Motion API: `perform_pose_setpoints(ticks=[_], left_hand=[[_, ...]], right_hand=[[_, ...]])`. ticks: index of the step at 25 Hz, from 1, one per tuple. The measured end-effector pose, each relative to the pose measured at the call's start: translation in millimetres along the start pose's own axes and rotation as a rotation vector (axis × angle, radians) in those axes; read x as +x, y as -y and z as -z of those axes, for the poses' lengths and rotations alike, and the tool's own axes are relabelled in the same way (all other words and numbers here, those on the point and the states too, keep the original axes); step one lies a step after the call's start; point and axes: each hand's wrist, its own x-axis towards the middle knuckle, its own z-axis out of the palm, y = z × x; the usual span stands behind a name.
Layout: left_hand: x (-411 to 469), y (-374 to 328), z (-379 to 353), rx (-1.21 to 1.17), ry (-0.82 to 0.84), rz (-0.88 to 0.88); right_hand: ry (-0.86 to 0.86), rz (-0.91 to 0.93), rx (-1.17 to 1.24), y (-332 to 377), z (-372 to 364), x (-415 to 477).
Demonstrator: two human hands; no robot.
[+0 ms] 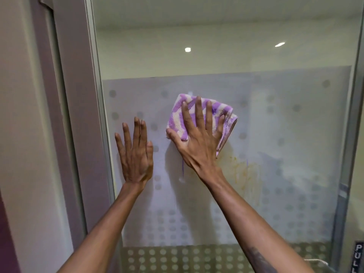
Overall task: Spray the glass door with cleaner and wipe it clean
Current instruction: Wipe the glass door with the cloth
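Observation:
The glass door (pixel 285 125) fills the view, with a frosted band dotted with grey circles across its middle. My right hand (pixel 199 138) presses a folded purple and white striped cloth (pixel 226 117) flat against the frosted glass, fingers spread over it. My left hand (pixel 136 154) lies flat on the glass to the left of the cloth, fingers together and pointing up, holding nothing. A yellowish smear (pixel 244 172) marks the glass just below and right of the cloth. No spray bottle is in view.
A grey metal door frame (pixel 98 95) runs down the left of the pane, with a wall (pixel 19 115) beyond it. The right frame edge carries a small PULL label (pixel 358 257). Ceiling lights (pixel 187 49) show through the clear upper glass.

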Motion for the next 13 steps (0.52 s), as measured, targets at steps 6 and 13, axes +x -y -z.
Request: perform_pose_setpoints(ticks=[6, 13], left_hand=[[-7, -15, -4, -0.036, -0.007, 0.121], [-19, -31, -3, -0.086, 0.022, 0.207]], right_hand=[[-0.008, 0.154, -0.013, 11, -13, -43], [0.065, 0.29, -0.2, -112, 7, -103]])
